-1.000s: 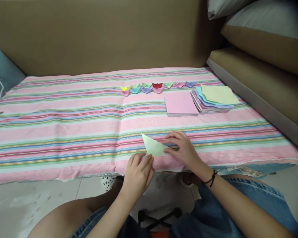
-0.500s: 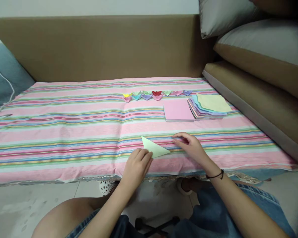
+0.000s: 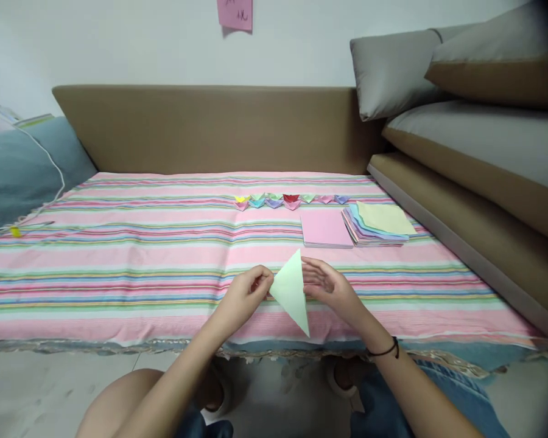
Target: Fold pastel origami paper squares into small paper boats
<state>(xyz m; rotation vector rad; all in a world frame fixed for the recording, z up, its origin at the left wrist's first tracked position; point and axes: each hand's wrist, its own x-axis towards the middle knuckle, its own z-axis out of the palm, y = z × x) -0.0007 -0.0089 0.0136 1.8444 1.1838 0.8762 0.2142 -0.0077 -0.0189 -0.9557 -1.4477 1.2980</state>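
Note:
A pale green paper triangle [image 3: 292,291], folded from a sheet, is raised above the striped cloth with its long edge to the right. My left hand [image 3: 249,295] pinches its left corner between thumb and fingers. My right hand [image 3: 329,286] is open at the long edge, fingers stretched and apart; whether the fingertips touch the paper I cannot tell. Beyond the hands, small folded paper boats stand in rows, among them a red boat [image 3: 291,198], a yellow boat [image 3: 242,199] and a purple boat [image 3: 341,199].
A pink paper stack [image 3: 326,229] lies beside a fanned stack of coloured paper [image 3: 383,219] on the striped cloth [image 3: 119,258]. Grey and brown cushions [image 3: 475,140] are piled at the right. A white cable [image 3: 50,159] runs along the left, near a blue cushion [image 3: 27,158].
The green triangle has been lifted off the cloth and turned, its long edge now facing right. My right hand has moved left to the paper. The view has tilted up.

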